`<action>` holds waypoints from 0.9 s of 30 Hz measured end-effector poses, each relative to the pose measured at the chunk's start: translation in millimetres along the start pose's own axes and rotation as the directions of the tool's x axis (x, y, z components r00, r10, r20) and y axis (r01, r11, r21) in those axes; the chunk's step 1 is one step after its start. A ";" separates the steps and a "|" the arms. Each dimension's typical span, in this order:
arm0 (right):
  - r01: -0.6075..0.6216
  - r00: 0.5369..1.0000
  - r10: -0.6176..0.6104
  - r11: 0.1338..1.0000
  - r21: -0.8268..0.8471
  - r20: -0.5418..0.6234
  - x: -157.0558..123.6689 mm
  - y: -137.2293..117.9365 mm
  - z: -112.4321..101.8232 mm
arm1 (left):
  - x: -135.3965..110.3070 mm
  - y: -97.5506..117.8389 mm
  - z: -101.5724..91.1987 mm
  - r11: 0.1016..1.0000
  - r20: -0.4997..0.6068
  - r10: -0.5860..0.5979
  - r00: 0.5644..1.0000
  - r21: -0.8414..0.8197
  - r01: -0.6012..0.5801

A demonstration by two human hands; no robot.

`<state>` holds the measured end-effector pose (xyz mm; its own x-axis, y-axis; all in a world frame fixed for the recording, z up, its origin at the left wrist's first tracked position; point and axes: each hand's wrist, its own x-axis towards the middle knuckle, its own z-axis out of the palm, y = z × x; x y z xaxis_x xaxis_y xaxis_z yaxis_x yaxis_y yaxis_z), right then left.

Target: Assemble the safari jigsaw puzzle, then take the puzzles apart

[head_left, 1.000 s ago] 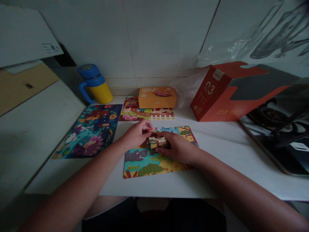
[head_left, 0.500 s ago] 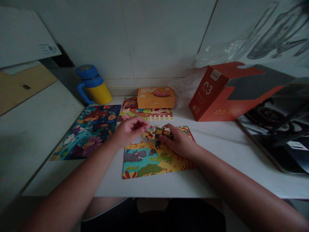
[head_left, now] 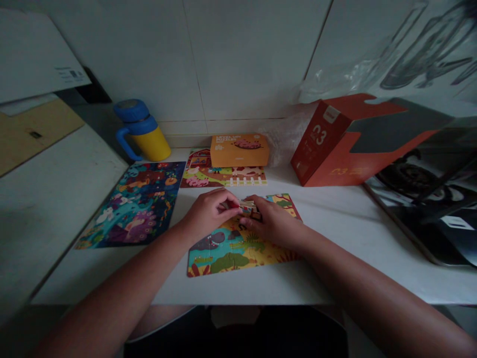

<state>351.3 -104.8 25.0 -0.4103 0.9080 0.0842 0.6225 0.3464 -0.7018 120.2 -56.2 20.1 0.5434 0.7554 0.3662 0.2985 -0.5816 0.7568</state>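
Note:
Over the top of a partly built jigsaw puzzle [head_left: 231,262], showing a hippo and crocodiles, my two hands meet. My right hand [head_left: 276,221] is closed around a small stack of puzzle pieces [head_left: 247,204], thumb toward me and fingers behind. My left hand [head_left: 212,211] pinches at the left end of the same pieces, thumb against fingertips. How many pieces each hand grips is hidden by the fingers. The puzzle lies flat on the white counter, its upper part covered by my hands.
A dark sea-themed puzzle [head_left: 134,209] lies left, a farm puzzle [head_left: 223,175] behind. An orange puzzle box [head_left: 239,151] stands on the farm one. Also around are a blue-yellow flask [head_left: 143,132], a large red-orange box [head_left: 335,149] and a gas stove [head_left: 421,199].
My left hand has moved right and slightly down, closing up to my right hand. The pieces, earlier showing their printed faces, are now tipped nearly edge-on between the hands.

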 end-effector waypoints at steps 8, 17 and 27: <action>-0.020 0.946 0.004 0.999 0.046 0.325 -8.3 1.0 -51.4 | 2.0 -0.4 -6.4 0.966 -0.001 0.031 1.000 0.257 -0.030; -0.258 0.258 -0.463 0.813 0.522 0.848 -15.4 -10.7 -32.8 | 4.4 -14.9 -6.5 0.917 0.082 -0.037 0.996 0.399 0.001; -0.059 0.510 -0.551 0.743 0.666 0.660 -15.8 -19.9 17.7 | 8.0 -17.0 -1.8 0.898 0.155 -0.012 0.988 0.437 -0.058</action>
<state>333.6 -130.2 25.1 -0.9924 0.1169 -0.0373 0.0430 0.0469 -0.9980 118.1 -39.7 11.1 0.6550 0.7063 0.2686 0.5795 -0.6976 0.4213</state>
